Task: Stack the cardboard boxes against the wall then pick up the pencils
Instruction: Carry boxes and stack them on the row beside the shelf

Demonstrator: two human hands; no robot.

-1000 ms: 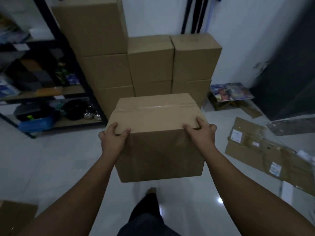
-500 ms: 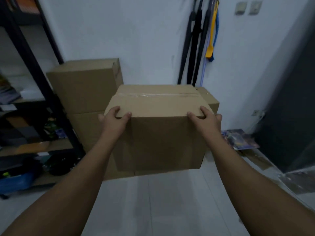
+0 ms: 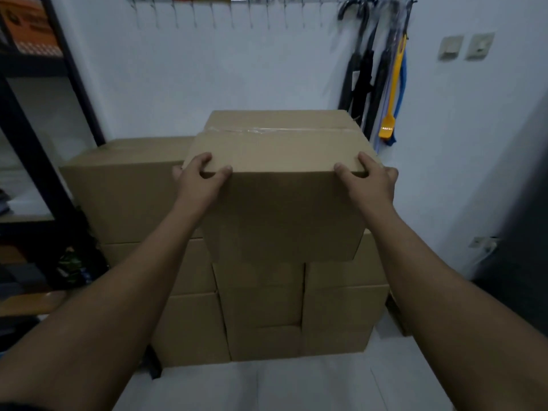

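Observation:
I hold a taped brown cardboard box (image 3: 281, 203) out in front of me at chest height. My left hand (image 3: 200, 180) grips its near top left corner, fingers curled over the top edge. My right hand (image 3: 369, 180) grips the near top right corner the same way. The box hangs over the middle and right columns of a stack of cardboard boxes (image 3: 261, 310) standing against the white wall. Whether it touches the boxes beneath I cannot tell. A taller left column of boxes (image 3: 127, 188) rises beside it. No pencils are in view.
A black metal shelving unit (image 3: 38, 179) full of goods stands at the left. Folded umbrellas (image 3: 364, 75) and a yellow tool (image 3: 393, 84) hang from a hook rail at the upper right. Pale floor tiles (image 3: 267, 384) lie before the stack.
I have walked up to the stack and raised the box from waist height to above the middle and right columns. Both hands keep the same grip on its corners.

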